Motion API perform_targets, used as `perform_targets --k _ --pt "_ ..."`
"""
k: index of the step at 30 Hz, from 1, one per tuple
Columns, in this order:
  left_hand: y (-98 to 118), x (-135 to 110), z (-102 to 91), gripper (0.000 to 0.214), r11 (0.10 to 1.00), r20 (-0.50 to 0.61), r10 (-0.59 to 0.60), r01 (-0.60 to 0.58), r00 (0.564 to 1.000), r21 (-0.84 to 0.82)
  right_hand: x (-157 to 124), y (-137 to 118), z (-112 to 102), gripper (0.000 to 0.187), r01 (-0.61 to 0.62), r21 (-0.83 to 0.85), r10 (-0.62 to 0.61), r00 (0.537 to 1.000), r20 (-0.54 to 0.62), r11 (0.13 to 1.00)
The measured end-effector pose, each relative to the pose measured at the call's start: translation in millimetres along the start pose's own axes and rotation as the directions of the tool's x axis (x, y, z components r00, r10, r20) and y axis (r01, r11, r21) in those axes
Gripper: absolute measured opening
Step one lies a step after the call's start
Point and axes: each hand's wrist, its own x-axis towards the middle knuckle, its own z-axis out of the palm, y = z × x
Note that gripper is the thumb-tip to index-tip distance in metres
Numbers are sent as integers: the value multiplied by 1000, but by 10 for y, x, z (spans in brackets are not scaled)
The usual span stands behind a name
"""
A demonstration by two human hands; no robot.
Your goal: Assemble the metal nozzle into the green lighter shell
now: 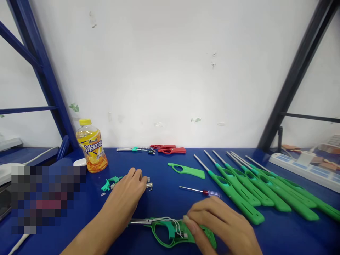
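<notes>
Below me on the blue table lies an opened green gas lighter (pixel 162 235), its metal barrel pointing left. White wires and a teal trigger (pixel 170 229) show inside its casing. My right hand (pixel 221 223) covers the handle end, thumb and forefinger closed at its upper edge. Farther off to the left, my left hand (pixel 130 187) has its fingers curled down among small loose parts; its fingertips are hidden. Beside them lie clear, metal-tipped pieces (pixel 149 185). Teal plastic parts (pixel 108 184) rest to the left of that hand.
Several green lighters (pixel 236 198) lie fanned out on the right. A screwdriver (pixel 203 191) and a loose green casing half (pixel 190 170) are mid-table. Red casings (pixel 172 150) and a metal barrel with wires (pixel 127 149) lie by the wall. A drink bottle (pixel 92 148) stands left; a power strip (pixel 305 170) lies right.
</notes>
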Motion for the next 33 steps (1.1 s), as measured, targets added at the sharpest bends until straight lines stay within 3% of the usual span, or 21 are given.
perform_targets --k 3,8,10,12,16,20,23,26,30,33 --pt "27 -11 -59 26 1000 49 20 -21 999 17 307 -120 -11 16 39 6 -39 996 77 999" --pt "35 -36 -236 23 999 84 13 -10 996 -34 677 -219 -8 17 -5 -69 13 993 121 998" --pt "14 -51 -345 16 995 73 -19 25 997 -92 713 -205 16 19 -60 -67 68 988 135 996" --pt "-12 -80 -460 23 982 48 -23 32 999 -185 701 -165 56 29 -108 -99 123 979 164 989" --pt "-32 -211 -623 29 903 -29 44 -52 999 -426 655 -80 143 56 -62 -214 118 957 265 975" --pt "-33 -322 -671 27 790 -82 41 -83 996 -608 678 -37 168 24 -18 -206 83 946 312 978" --pt "-124 -287 -643 25 746 -114 -3 -74 993 -662 701 3 143 7 -15 -239 81 959 271 971" --pt "-339 -212 -520 27 770 -110 -120 22 987 -638 704 48 94 3 -43 -286 98 979 181 957" --pt "-623 -199 -240 17 829 25 -155 144 988 -540 697 75 26 9 -94 -312 123 990 74 945" --pt "-664 -233 -102 14 862 125 -207 241 970 -447 699 67 3 11 -100 -297 124 990 63 950"
